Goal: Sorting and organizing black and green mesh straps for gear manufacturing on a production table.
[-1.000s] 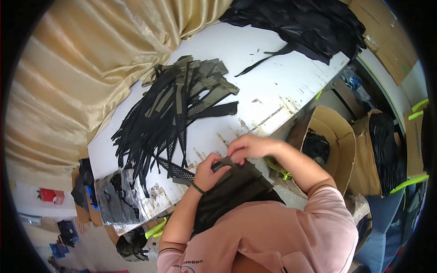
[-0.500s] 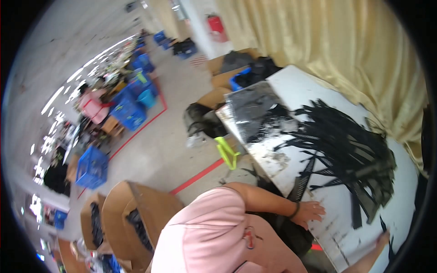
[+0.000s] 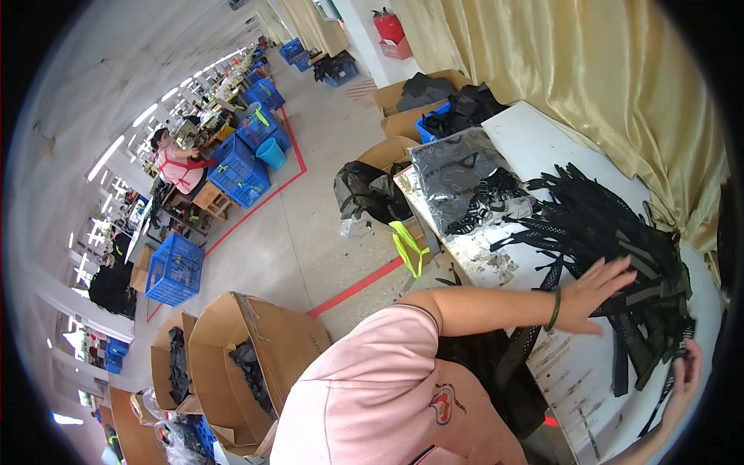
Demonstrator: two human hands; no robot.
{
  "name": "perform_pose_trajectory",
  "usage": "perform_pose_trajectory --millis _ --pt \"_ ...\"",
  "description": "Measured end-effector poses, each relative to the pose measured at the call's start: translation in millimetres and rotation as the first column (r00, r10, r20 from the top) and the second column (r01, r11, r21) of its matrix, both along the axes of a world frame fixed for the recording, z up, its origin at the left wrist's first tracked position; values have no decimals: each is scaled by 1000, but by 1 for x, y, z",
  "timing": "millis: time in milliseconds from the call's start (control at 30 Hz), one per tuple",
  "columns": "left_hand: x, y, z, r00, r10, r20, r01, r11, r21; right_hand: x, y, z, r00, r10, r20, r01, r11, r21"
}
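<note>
A heap of black fabric straps (image 3: 589, 225), some with a mesh weave, lies spread over the white table. My left hand (image 3: 595, 298), a dark bangle at its wrist, reaches over the near side of the heap with fingers stretched and spread, holding nothing. At the table's right, my right hand (image 3: 687, 378) has its fingers closed on a narrow black strap (image 3: 665, 397). This strap runs past the fingers toward the lower right of the table. Its upper end meets the heap's right edge, and part of it is hidden by the hand.
A clear plastic bag with dark contents (image 3: 457, 174) lies at the table's far left corner. Cartons (image 3: 232, 364) stand at lower left; a black bag (image 3: 372, 190) sits beside the table. A beige curtain (image 3: 573, 70) hangs behind. A person (image 3: 182, 167) works far left, near blue crates.
My left hand has moved from the table's near edge out over the strap heap. My right hand has moved up toward the heap's right edge. The view has shifted slightly.
</note>
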State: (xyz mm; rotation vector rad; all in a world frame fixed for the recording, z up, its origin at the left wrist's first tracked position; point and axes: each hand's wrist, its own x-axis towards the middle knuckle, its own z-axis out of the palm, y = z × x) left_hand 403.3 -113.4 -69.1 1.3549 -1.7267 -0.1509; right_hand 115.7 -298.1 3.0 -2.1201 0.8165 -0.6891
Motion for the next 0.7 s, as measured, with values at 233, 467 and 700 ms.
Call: perform_pose_trajectory --millis 233,467,700 --pt "45 38 42 980 -194 40 196 979 -60 91 144 57 745 663 73 -655 748 -105" --pt "22 151 51 -198 -318 -927 374 850 -371 246 200 8 717 351 602 -298 935 -191" --pt "73 236 14 510 -24 -860 -125 987 -102 328 311 -19 678 437 591 -711 591 380"
